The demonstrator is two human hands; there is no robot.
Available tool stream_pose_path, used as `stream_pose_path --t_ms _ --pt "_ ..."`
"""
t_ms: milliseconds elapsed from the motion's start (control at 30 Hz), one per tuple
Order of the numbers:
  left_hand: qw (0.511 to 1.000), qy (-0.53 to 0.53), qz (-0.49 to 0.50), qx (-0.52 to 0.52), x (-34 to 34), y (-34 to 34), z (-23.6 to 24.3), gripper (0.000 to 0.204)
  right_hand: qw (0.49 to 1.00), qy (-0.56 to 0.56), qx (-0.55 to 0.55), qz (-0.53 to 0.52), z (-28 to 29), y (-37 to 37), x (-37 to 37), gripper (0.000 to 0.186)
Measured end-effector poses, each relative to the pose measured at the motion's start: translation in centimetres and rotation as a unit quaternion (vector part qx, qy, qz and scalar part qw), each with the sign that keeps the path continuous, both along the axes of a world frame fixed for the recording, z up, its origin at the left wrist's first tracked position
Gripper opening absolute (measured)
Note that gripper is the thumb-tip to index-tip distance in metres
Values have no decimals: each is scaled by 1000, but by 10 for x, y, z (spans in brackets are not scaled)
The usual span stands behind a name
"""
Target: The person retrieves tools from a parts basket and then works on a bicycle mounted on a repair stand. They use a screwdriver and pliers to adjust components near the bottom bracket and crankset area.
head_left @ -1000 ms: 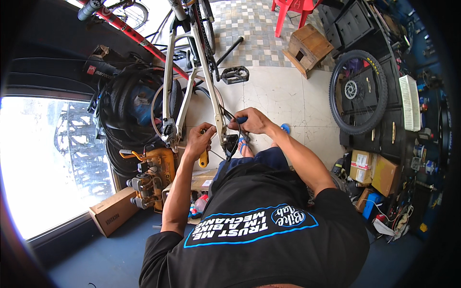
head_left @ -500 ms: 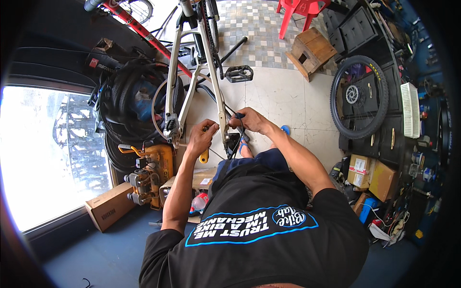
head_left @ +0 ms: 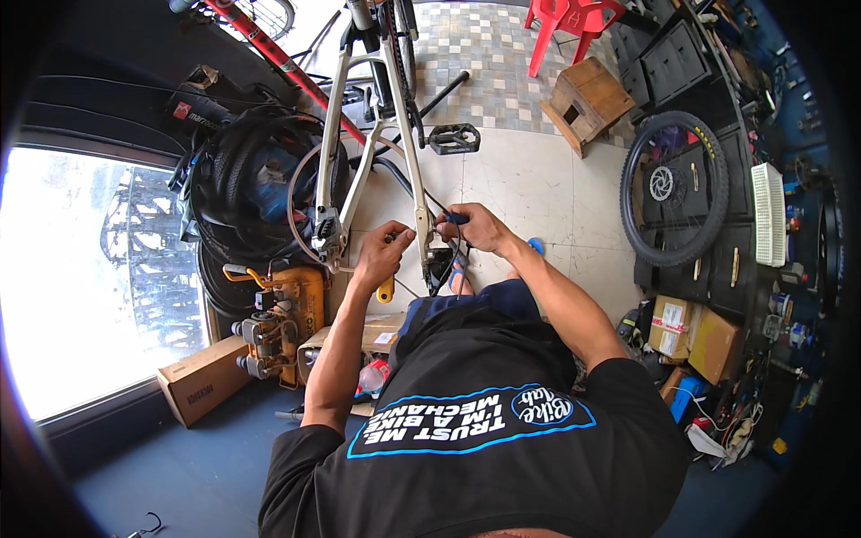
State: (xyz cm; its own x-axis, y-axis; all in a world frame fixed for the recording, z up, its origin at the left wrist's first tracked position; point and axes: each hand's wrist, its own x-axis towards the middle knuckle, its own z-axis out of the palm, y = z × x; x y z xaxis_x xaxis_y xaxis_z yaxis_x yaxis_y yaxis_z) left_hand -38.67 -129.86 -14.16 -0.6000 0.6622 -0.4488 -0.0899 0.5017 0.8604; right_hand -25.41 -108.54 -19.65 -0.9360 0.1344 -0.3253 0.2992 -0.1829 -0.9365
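My left hand [head_left: 381,255] is closed on a yellow-handled tool [head_left: 387,289] beside the lower end of the cream bicycle frame [head_left: 412,170]. My right hand [head_left: 473,229] grips a dark blue-handled tool [head_left: 456,218] just right of that frame, its fingertips near a black cable running down past them. A black mechanism [head_left: 439,266] sits at the frame end below my hands, partly hidden. I cannot make out the working tips of either tool.
A black pedal [head_left: 454,138] and red tube [head_left: 269,54] are beside the frame. Tyres [head_left: 229,188] and a yellow compressor [head_left: 296,323] stand left. A wooden box [head_left: 587,99], red chair [head_left: 569,22], wheel [head_left: 673,188] and cardboard boxes [head_left: 713,341] surround the work area.
The view has shifted a little, moving the frame rightward in the picture. Both hands stay at the frame end with their tools, with slight movement of the fingers.
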Motion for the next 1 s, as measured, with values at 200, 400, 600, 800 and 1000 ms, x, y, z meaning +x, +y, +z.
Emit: stream_pose_path --t_ms 200,400,600,800,1000 --pt "1000 -1 -2 -3 0 0 1 29 996 -14 90 15 0 -2 -3 37" --pt "1000 -7 2 -3 2 1 2 28 990 129 -16 -59 -8 -17 -2 29" --pt "1000 -8 2 0 2 0 1 28 1000 -6 -9 -25 9 -7 -1 19" --pt "1000 4 -5 -1 1 1 2 29 997 27 68 -10 6 -8 -4 18" --pt "1000 11 -10 -2 0 2 4 29 989 110 -82 -54 -2 -16 -1 22"
